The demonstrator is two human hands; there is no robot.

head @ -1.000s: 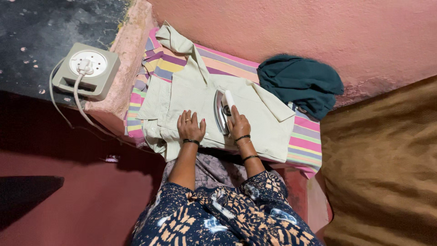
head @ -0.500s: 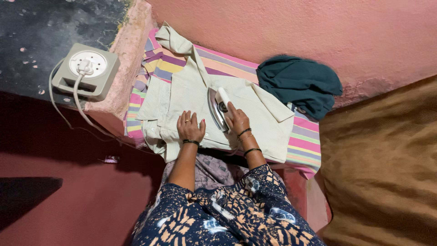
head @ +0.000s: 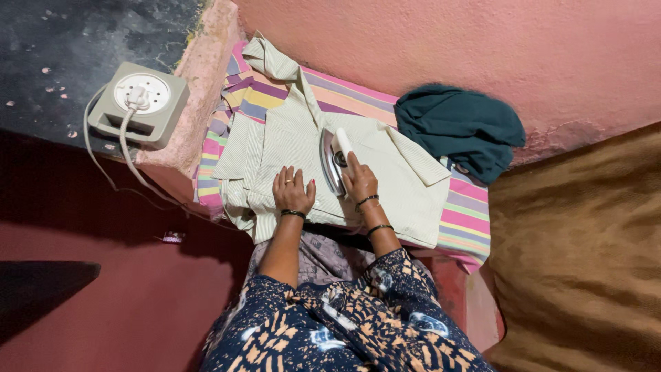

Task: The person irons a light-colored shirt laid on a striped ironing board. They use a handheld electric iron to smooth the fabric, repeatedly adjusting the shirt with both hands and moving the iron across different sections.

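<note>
The work in hand is ironing: a pale cream shirt [head: 385, 172] lies spread over a striped cloth [head: 468, 213] that covers the ledge, its collar end reaching toward the ledge's far left corner and its body running toward the right end. The right hand [head: 359, 180] is wrapped around the white handle of the iron [head: 334, 160], which stands on the middle of the shirt with its metal sole showing along the left side; whether the sole lies fully flat I cannot tell. The left hand [head: 292, 193] is laid flat, fingers together, on the shirt at the near edge of the ledge just left of the iron, pinning the fabric, and grips nothing. Both forearms come up from the near edge almost side by side, wrists bent down onto the cloth, each wearing dark bangles. To judge from this, pressing the shirt's middle panel is under way, and any further stroke would call for the flat hand to hold the fabric taut and stay clear of the hot sole. A dark teal garment [head: 460, 127] lies bunched at the ledge's far right, against the pink wall [head: 482, 48]. A grey socket box [head: 138, 103] with a white plug sits beyond the ledge's left end, its cord [head: 127, 162] trailing down.
</note>
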